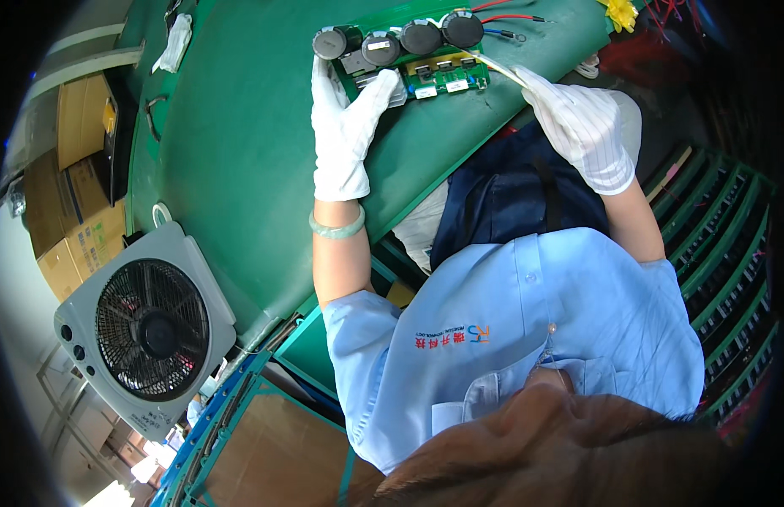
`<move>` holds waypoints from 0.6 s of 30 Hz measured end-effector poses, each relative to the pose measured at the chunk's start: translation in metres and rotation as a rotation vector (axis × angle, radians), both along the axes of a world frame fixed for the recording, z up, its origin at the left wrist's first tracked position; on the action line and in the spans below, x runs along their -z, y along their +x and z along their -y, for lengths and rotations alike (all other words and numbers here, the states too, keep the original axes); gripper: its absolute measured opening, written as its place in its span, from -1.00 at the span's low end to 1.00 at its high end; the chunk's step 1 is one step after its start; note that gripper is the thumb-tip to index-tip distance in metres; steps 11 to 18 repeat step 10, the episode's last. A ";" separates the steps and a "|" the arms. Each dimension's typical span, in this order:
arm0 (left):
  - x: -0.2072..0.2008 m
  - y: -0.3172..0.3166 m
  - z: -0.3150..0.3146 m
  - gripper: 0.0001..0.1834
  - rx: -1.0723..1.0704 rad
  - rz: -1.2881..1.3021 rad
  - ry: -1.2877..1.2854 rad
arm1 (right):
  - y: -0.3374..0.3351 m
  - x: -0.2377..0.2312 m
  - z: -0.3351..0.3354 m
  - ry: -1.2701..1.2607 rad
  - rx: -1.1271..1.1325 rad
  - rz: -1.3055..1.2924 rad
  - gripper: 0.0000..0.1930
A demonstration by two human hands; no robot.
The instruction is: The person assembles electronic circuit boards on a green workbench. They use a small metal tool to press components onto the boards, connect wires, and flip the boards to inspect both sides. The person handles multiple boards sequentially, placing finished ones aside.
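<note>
A green circuit board (pixel 452 77) with several large black cylindrical capacitors (pixel 418 37) is at the far edge of the view, over the green work table (pixel 240 127). My left hand (pixel 345 135), in a white glove, grips the board's left end, its thumb beside a finned metal part and its fingers partly hidden behind the board. My right hand (pixel 581 127), in a striped white glove, is closed around a slim pointed tool (pixel 497 65). The tool's tip reaches the board near the rightmost capacitor. Red and blue wires (pixel 514 19) with lugs extend from the board's right end.
A grey box fan (pixel 155 325) stands at the table's left side. Cardboard boxes (pixel 88 203) are stacked beyond it. A white cloth or glove (pixel 174 44) lies at the far left, and a yellow item (pixel 620 14) at the far right. Green slotted racks (pixel 721 253) stand on my right.
</note>
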State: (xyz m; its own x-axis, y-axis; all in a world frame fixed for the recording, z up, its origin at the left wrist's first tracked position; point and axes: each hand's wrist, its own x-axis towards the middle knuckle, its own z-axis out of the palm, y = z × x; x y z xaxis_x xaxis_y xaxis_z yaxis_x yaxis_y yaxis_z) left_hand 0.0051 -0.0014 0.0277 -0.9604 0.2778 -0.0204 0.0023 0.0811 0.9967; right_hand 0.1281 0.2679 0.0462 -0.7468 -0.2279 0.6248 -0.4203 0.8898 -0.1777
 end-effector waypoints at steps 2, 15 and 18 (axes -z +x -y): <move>-0.004 0.002 -0.001 0.12 -0.007 0.026 0.023 | 0.003 -0.001 0.002 -0.037 0.005 0.033 -0.66; 0.004 -0.003 0.001 0.11 0.011 -0.110 -0.041 | 0.000 0.001 0.002 -0.109 0.003 0.071 -0.68; 0.004 -0.003 0.001 0.11 0.011 -0.110 -0.041 | 0.000 0.001 0.002 -0.109 0.003 0.071 -0.68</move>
